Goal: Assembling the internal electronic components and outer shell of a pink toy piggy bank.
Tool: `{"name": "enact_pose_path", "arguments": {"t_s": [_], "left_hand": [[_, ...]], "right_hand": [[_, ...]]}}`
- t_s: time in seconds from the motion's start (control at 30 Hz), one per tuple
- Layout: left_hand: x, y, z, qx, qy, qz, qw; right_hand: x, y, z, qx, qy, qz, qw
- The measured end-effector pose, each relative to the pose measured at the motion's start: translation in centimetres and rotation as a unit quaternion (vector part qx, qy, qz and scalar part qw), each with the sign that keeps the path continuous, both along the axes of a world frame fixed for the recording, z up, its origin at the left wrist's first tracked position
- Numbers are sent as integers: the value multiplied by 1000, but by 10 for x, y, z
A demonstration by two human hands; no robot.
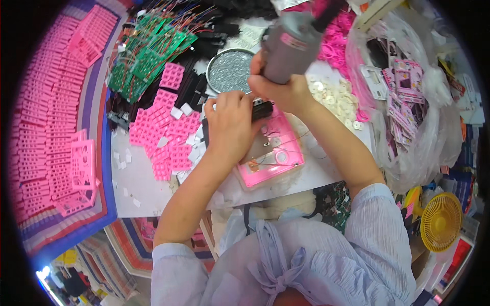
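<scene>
My right hand (283, 92) is wrapped round a grey electric screwdriver (292, 51), held upright with its dark cord at the top. Its tip is hidden behind the hand. Under it lies a pink plastic casing (278, 168) with its inside facing up, showing thin wires and a round white piece. With fingers bent, my left hand (230, 122) steadies a black part (262, 110) at the casing's far end. Just beyond both hands is a round tin of small silver screws (229, 71).
Pink button pads (166, 132) are heaped left of the casing, near green circuit boards (153, 58) with wires. Stacked pink casings (48, 112) fill the far left. White round pieces (334, 99) and a clear bag (426, 112) of printed parts lie to the right.
</scene>
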State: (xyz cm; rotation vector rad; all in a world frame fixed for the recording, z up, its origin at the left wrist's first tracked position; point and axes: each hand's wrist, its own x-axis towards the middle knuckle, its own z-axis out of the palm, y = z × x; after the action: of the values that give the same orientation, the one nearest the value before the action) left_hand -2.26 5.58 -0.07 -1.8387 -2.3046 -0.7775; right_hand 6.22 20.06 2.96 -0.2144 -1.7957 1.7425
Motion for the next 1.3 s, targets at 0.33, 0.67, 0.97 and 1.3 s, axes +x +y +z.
{"name": "enact_pose_path", "arguments": {"t_s": [0.33, 0.67, 0.97, 1.3], "left_hand": [[-36, -112, 112, -95, -241, -30, 965], [-30, -245, 120, -274, -108, 62, 954], [38, -93, -5, -74, -101, -135, 983], [48, -75, -16, -69, -52, -140, 986]], "right_hand": [[65, 181, -27, 387, -371, -221, 815], [116, 34, -3, 330, -278, -28, 902], [114, -64, -19, 483, -196, -1, 854], [94, -25, -44, 517, -222, -52, 825]]}}
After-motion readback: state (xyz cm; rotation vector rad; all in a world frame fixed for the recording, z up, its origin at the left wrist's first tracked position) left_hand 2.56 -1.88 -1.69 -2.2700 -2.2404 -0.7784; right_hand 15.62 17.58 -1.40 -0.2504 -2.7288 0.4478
